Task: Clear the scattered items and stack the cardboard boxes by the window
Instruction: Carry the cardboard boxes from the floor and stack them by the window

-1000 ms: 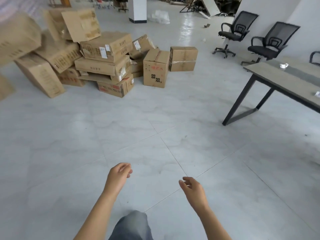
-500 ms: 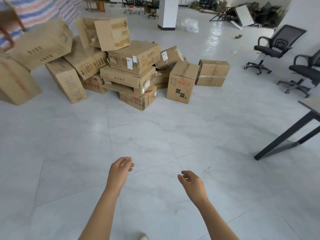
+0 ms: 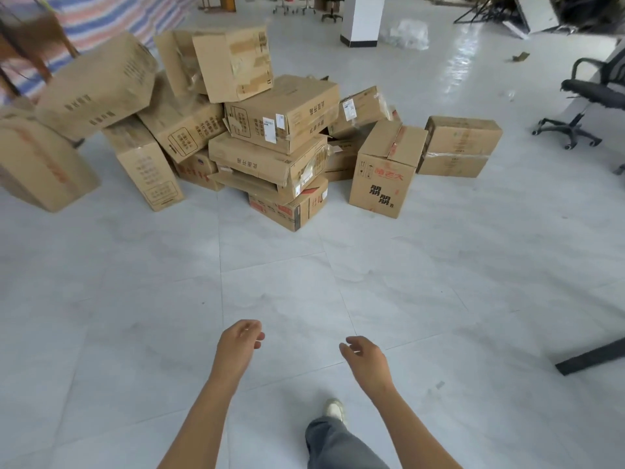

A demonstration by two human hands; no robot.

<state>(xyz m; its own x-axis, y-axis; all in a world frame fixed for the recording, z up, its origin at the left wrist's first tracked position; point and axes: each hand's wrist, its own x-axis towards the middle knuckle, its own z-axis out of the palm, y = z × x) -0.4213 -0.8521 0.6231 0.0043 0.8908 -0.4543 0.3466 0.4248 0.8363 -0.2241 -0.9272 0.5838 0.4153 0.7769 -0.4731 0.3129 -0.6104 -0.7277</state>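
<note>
A jumbled heap of brown cardboard boxes (image 3: 280, 120) lies on the grey tiled floor ahead, some tilted, some leaning on others. An upright box with red and black print (image 3: 385, 170) stands at the heap's right front. Behind it sits a taped box (image 3: 460, 147). A large tilted box (image 3: 94, 86) tops the left side. My left hand (image 3: 238, 345) and my right hand (image 3: 367, 360) hang in front of me over bare floor, well short of the boxes. Both have loosely curled fingers and hold nothing.
A black office chair (image 3: 588, 103) stands at the right. A dark table foot (image 3: 590, 360) lies on the floor lower right. A white pillar (image 3: 362, 18) and a clear plastic bag (image 3: 407, 33) are behind the heap. Striped sheeting (image 3: 111, 18) hangs at the upper left.
The view has swung left and come closer to the boxes. The table has slid out of view on the right. Both hands stay empty in front of me.
</note>
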